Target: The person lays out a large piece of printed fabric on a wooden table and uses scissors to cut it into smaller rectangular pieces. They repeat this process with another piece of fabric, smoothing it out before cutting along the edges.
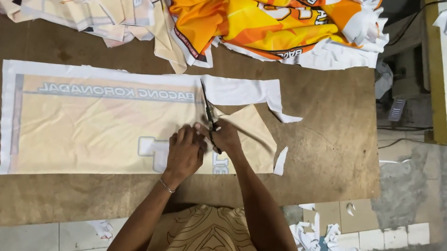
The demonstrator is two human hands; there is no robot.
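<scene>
Scissors [209,119] sit in my right hand [226,137], fingers curled shut around the handles, blades pointing away across the pale printed fabric panel [88,123]. My left hand [184,152] lies just beside the scissors, fingers bent and pressing flat on that panel. The panel lies spread on a brown board [327,141], below the orange fabric heap [252,12].

Bare brown board [325,152] lies open right of the pale printed fabric panel [88,123] and along its near edge. Heaped orange and cream garments [183,1] block the far side; white paper scraps [318,240] litter the floor at right.
</scene>
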